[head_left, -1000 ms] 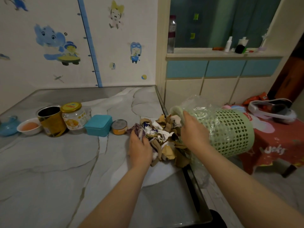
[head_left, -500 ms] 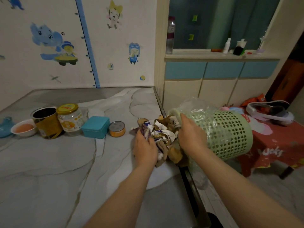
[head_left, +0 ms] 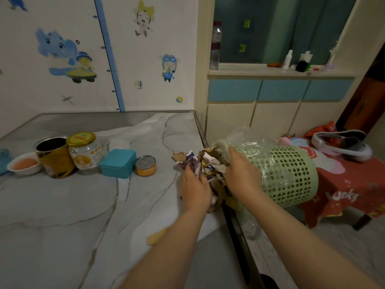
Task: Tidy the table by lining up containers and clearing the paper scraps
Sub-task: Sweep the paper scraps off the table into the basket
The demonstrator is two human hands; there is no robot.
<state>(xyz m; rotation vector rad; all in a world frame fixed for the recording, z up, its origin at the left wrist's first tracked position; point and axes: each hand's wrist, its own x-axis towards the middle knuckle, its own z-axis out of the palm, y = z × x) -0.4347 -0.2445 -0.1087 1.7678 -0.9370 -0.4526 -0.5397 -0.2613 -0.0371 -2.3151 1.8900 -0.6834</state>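
Since the frame before, the left hand [head_left: 194, 189] had pushed the paper scraps [head_left: 205, 166] further toward the worktop's [head_left: 62, 215] right edge, so the pile had bunched tighter against the mouth of the green basket [head_left: 289, 176]. The scraps lay between the two hands, heaped at the worktop edge and partly over the basket's rim. The left hand rested on the near-left side of the pile, fingers curved down over the crumpled paper, gathering it. The right hand [head_left: 242, 174] gripped the rim of the basket, which lay tilted on its side just off the edge, its clear plastic liner [head_left: 248, 138] bulging out. One tan scrap [head_left: 155, 236] lay apart on the worktop beside the left forearm. Well to the left stood a row: a white bowl [head_left: 23, 164], an open tin [head_left: 54, 156], a yellow-lidded jar [head_left: 85, 152], a teal box [head_left: 117, 162] and a small can [head_left: 145, 165].
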